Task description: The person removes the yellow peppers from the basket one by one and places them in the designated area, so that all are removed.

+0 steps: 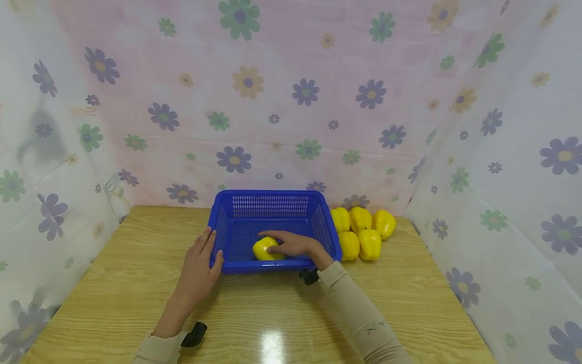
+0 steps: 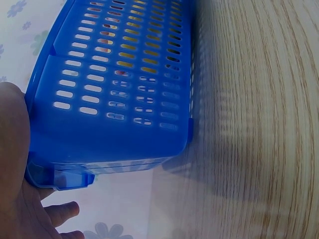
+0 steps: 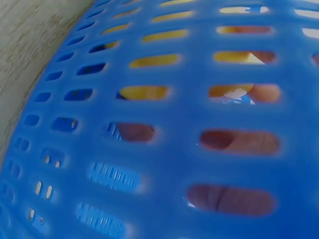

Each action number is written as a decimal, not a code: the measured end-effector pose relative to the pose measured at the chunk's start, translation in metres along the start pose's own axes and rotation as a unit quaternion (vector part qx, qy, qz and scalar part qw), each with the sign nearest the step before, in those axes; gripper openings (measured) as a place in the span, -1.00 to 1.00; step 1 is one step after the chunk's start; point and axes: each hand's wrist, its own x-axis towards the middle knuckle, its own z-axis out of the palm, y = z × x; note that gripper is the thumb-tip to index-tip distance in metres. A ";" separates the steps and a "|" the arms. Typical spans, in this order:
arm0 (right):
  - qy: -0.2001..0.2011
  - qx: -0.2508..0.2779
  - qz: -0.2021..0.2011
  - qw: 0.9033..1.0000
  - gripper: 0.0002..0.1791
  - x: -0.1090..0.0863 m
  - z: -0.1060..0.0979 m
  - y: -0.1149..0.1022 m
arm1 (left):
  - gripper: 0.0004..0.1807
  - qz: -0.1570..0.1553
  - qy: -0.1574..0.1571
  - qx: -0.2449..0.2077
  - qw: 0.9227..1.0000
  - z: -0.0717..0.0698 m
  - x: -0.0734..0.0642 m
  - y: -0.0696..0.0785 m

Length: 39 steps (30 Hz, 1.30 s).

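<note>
A blue plastic basket point(image 1: 268, 267) with slotted walls stands on the table. Inside it, by the front wall, is a yellow bell pepper point(image 1: 262, 249). My right hand point(image 1: 295, 243) reaches over the basket's front rim and holds this pepper, with the thumb on its near side; the fingertips are partly hidden. Through the slots in the right wrist view, the pepper point(image 3: 154, 60) and parts of the hand show. My left hand point(image 1: 198, 265) rests at the basket's front left corner, fingers fairly straight along the outer left side. In the left wrist view its fingers point(image 2: 62, 213) extend past the corner.
Several more yellow bell peppers point(image 1: 370, 244) stand in two rows against the basket's right side. The wooden table point(image 1: 113, 283) ends at a flowered cloth point(image 1: 273, 126) at the back and on both sides.
</note>
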 end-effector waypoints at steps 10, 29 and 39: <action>0.082 0.025 0.064 0.994 -0.45 -0.004 0.002 -0.004 | -0.33 -0.009 -0.008 -0.005 1.000 0.000 0.000 -0.001; 0.096 0.074 0.105 0.987 -0.31 -0.008 0.010 -0.006 | -0.32 -0.007 -0.009 0.007 1.000 -0.002 -0.003 -0.001; 0.127 0.131 0.087 0.979 -0.36 -0.010 0.011 -0.004 | -0.32 -0.015 -0.023 0.009 1.000 -0.004 -0.002 0.000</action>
